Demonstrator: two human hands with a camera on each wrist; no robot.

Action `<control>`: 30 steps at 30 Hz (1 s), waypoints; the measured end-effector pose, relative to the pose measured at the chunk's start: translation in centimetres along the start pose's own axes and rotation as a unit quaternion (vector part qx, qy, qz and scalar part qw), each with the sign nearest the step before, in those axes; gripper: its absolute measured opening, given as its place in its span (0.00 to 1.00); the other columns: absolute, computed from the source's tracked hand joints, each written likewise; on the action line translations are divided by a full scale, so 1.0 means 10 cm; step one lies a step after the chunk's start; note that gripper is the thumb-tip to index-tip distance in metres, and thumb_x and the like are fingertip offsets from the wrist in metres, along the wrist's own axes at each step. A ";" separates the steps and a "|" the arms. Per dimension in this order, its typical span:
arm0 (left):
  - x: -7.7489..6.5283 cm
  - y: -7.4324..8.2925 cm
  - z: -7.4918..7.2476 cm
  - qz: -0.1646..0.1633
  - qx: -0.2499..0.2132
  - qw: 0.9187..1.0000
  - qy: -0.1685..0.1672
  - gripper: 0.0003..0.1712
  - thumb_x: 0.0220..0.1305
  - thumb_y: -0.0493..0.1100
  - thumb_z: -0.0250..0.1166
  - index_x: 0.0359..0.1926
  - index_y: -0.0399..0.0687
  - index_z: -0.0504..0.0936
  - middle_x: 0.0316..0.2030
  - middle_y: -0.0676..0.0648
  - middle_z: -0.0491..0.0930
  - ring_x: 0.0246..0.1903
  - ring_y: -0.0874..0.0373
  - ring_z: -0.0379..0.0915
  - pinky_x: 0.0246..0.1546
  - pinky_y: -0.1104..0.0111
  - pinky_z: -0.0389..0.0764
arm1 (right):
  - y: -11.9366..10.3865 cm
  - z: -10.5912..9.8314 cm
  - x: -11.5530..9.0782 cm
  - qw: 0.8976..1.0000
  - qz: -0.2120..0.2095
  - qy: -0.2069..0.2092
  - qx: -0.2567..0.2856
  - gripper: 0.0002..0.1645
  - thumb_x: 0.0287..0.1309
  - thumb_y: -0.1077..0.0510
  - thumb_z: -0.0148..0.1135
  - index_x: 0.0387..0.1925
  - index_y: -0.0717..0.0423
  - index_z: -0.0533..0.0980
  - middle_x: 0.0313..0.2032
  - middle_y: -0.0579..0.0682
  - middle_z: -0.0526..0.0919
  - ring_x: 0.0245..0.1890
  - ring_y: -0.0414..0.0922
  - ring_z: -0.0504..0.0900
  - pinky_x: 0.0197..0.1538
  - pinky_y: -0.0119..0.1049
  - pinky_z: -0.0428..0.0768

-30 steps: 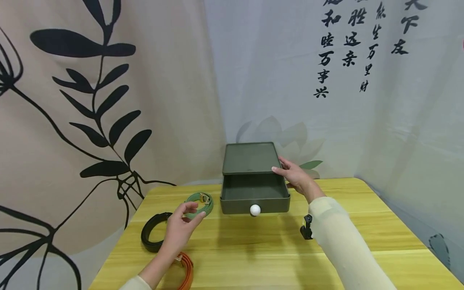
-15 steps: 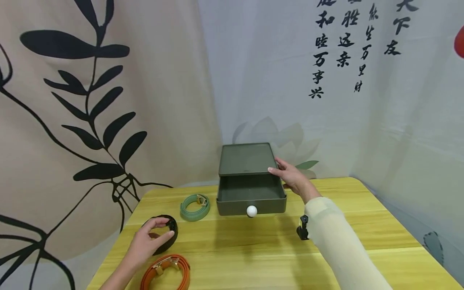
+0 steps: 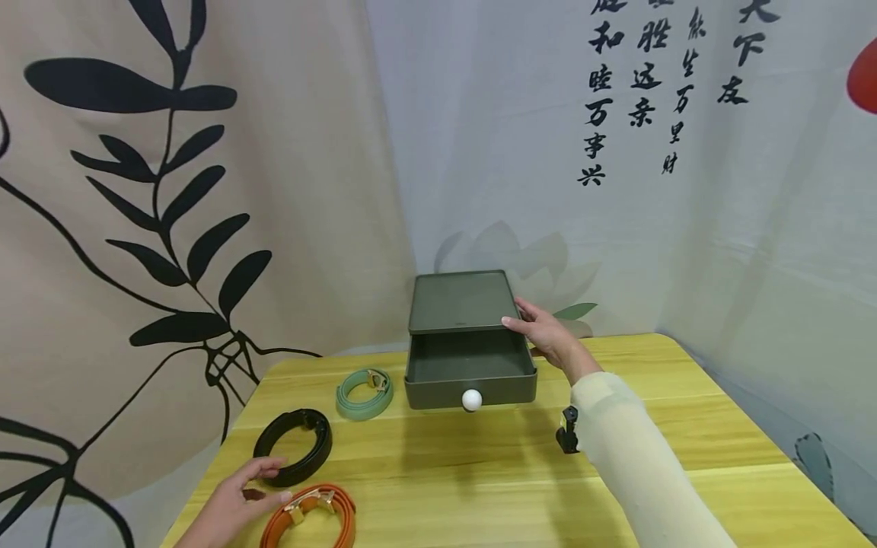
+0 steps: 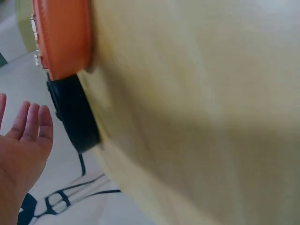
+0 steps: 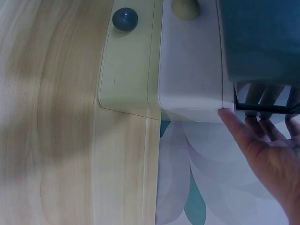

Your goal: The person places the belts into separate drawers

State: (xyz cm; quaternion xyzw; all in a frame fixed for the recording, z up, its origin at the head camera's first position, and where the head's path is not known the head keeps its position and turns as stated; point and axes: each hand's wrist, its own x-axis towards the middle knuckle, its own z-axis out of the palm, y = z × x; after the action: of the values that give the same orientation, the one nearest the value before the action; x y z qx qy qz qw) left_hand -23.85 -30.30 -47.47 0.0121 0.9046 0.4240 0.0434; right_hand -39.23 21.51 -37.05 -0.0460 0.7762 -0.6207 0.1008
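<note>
My left hand (image 3: 233, 504) hovers at the table's left side with fingers relaxed and nothing between them. It is nearest to a coiled orange belt (image 3: 348, 517) with gold buckle parts and a coiled black belt (image 3: 322, 449); in the left wrist view a gap separates the hand (image 4: 23, 154) from both. A coiled green belt (image 3: 346, 407) lies farther back. My right hand (image 3: 548, 339) rests on the right side of a grey-green drawer box (image 3: 462, 301), thumb at its top front corner, fingers along the side. The pulled-out drawer (image 3: 503, 390) has a white knob (image 3: 471, 399).
Below the top drawer, the right wrist view shows a white drawer (image 5: 192, 61) and a cream drawer (image 5: 129, 70) with round knobs. A yellow wooden table (image 3: 479, 487) carries everything. A printed curtain (image 3: 329, 190) hangs behind it.
My left hand has moved from the green belt, over the black belt, down to the left beside the orange one. The right hand stays on the drawer box; the belts lie as before.
</note>
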 end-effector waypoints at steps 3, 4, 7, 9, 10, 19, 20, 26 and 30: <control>-0.04 -0.11 -0.02 -0.012 -0.021 0.999 -0.029 0.35 0.62 0.48 0.71 0.63 0.33 0.72 0.57 0.35 0.74 0.53 0.41 0.71 0.40 0.64 0.79 | 0.00 0.01 0.00 1.000 0.001 0.001 0.001 0.47 0.72 0.47 0.56 0.79 0.40 0.41 0.78 0.57 0.36 0.76 0.60 0.40 0.66 0.68 0.55; -0.06 -0.15 -0.03 -0.010 -0.031 0.999 -0.041 0.34 0.63 0.47 0.70 0.64 0.32 0.71 0.58 0.33 0.73 0.54 0.39 0.71 0.40 0.62 0.80 | 0.00 0.01 0.00 1.000 0.002 0.002 0.001 0.47 0.72 0.47 0.56 0.79 0.40 0.41 0.78 0.57 0.36 0.76 0.60 0.40 0.66 0.68 0.55; -0.10 -0.27 -0.07 -0.014 -0.053 0.996 -0.074 0.35 0.65 0.46 0.68 0.64 0.29 0.69 0.60 0.28 0.70 0.55 0.36 0.70 0.42 0.57 0.81 | 0.00 0.02 0.00 1.000 0.001 0.001 0.001 0.47 0.71 0.46 0.56 0.79 0.40 0.40 0.78 0.57 0.36 0.76 0.60 0.40 0.66 0.69 0.55; -0.12 -0.35 -0.10 -0.012 -0.060 0.994 -0.095 0.35 0.65 0.46 0.68 0.64 0.28 0.68 0.59 0.27 0.69 0.54 0.35 0.71 0.42 0.55 0.80 | -0.01 0.03 0.00 1.000 -0.001 0.000 0.000 0.47 0.72 0.46 0.56 0.79 0.40 0.40 0.78 0.57 0.36 0.76 0.60 0.40 0.66 0.69 0.55; -0.13 -0.38 -0.11 -0.008 -0.065 0.992 -0.107 0.35 0.65 0.45 0.68 0.64 0.27 0.68 0.59 0.26 0.69 0.54 0.35 0.71 0.43 0.54 0.80 | -0.01 0.03 0.00 1.000 -0.001 0.001 0.000 0.47 0.72 0.46 0.56 0.79 0.40 0.40 0.78 0.57 0.36 0.76 0.60 0.40 0.66 0.69 0.55; -0.11 -0.61 -0.17 0.008 -0.116 0.964 -0.240 0.31 0.68 0.41 0.64 0.62 0.22 0.66 0.54 0.33 0.76 0.50 0.49 0.74 0.45 0.52 0.77 | 0.02 0.02 0.01 1.000 0.000 0.005 -0.006 0.47 0.71 0.45 0.56 0.79 0.40 0.41 0.78 0.56 0.36 0.76 0.59 0.41 0.66 0.68 0.56; -0.11 -0.63 -0.16 0.004 -0.126 0.961 -0.248 0.30 0.68 0.40 0.64 0.62 0.22 0.67 0.54 0.34 0.77 0.50 0.50 0.75 0.46 0.51 0.77 | 0.02 0.02 0.01 1.000 0.000 0.006 -0.007 0.47 0.71 0.45 0.56 0.79 0.40 0.41 0.78 0.56 0.37 0.76 0.59 0.41 0.66 0.68 0.56; -0.09 -0.68 -0.15 0.016 -0.156 0.946 -0.282 0.28 0.69 0.41 0.61 0.62 0.24 0.67 0.55 0.36 0.76 0.50 0.54 0.75 0.47 0.49 0.76 | 0.02 0.00 0.00 1.000 -0.001 0.005 -0.007 0.47 0.71 0.46 0.56 0.79 0.40 0.41 0.78 0.57 0.37 0.76 0.60 0.41 0.66 0.68 0.56; -0.07 -0.69 -0.15 0.041 -0.172 0.935 -0.308 0.29 0.71 0.41 0.58 0.63 0.21 0.65 0.56 0.41 0.76 0.49 0.63 0.75 0.48 0.54 0.74 | 0.00 0.00 -0.01 1.000 0.000 0.004 -0.008 0.47 0.72 0.46 0.56 0.79 0.40 0.40 0.78 0.57 0.37 0.76 0.60 0.41 0.66 0.68 0.56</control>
State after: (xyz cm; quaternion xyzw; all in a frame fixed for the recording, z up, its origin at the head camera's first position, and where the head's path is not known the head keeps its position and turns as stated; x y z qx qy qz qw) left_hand -23.22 -35.89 -51.80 0.1714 0.7591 0.5496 0.3039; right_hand -39.09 21.53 -37.06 -0.0447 0.7816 -0.6146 0.0970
